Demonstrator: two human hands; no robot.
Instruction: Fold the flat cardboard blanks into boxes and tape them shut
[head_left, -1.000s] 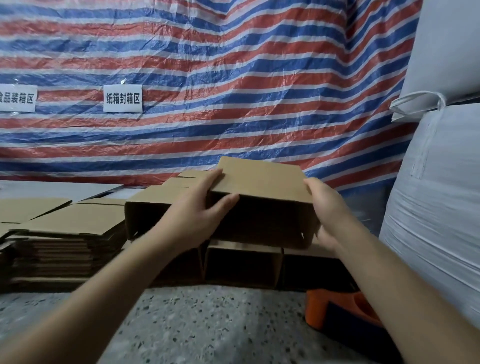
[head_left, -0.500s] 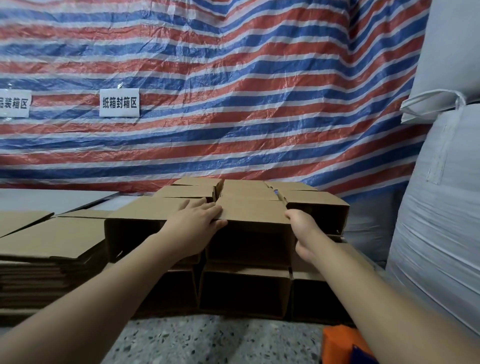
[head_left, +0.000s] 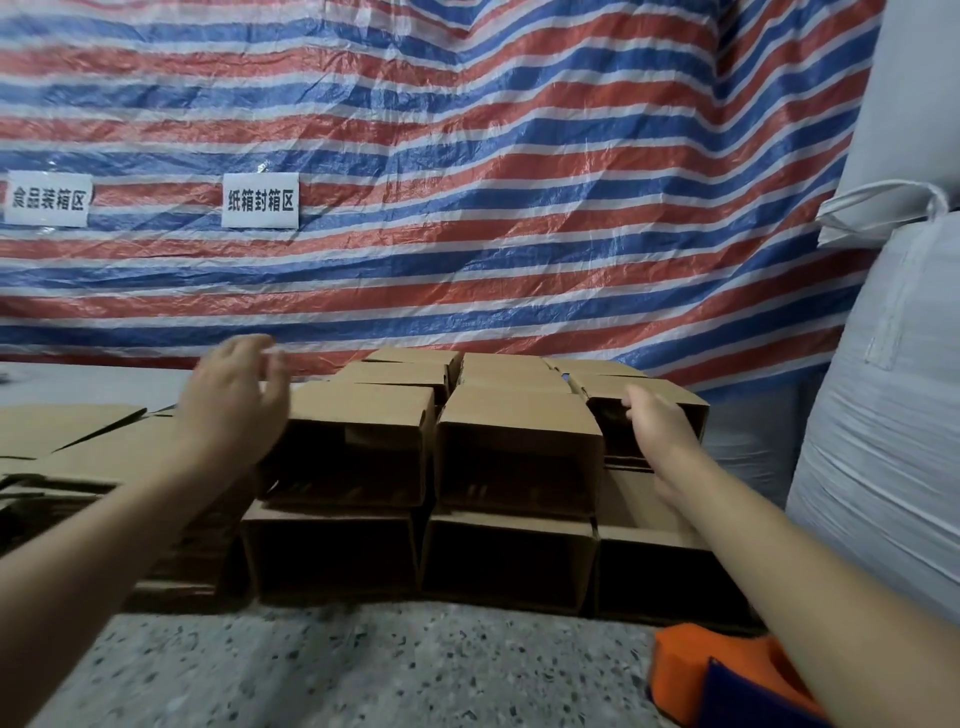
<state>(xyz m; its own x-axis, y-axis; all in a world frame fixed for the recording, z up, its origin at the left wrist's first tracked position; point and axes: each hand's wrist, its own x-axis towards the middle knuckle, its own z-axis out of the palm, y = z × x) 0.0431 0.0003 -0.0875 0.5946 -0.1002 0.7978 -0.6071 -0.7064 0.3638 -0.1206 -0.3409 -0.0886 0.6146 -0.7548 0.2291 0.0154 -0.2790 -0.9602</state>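
**Head view: both hands free above a stack of folded boxes**

Head camera looks down over a speckled terrazzo floor (head_left: 322, 670) in the nearest ground. At the lower right an orange and dark blue object (head_left: 722, 675) lies on that floor, partly hidden by the right forearm; what it is cannot be told

Just beyond the floor strip stands the lower row of folded cardboard boxes (head_left: 332, 556), open ends facing the camera and dark inside. On top of them sits an upper row: a left upper box (head_left: 363, 410) and a middle upper box (head_left: 519, 415) side by side and almost touching, with a right upper box (head_left: 670, 402) set a little further back. More boxes (head_left: 415, 364) line up behind these, toward the wall

The left hand (head_left: 228, 400) hangs in the air at the left upper box's left corner, fingers spread and relaxed, holding nothing; its fingertips are blurred. The right hand (head_left: 657, 428) is at the open front of the right upper box, fingers loosely bent and gripping nothing, beside the middle upper box's right edge

To the left, a pile of flat cardboard blanks (head_left: 67, 441) lies stacked, its edges showing as thin layers

On the right, large white woven sacks (head_left: 883, 467) rise in a wall. Furthest back hangs a red, white and blue striped tarpaulin (head_left: 519, 182), carrying two white paper signs (head_left: 260, 200) with Chinese characters
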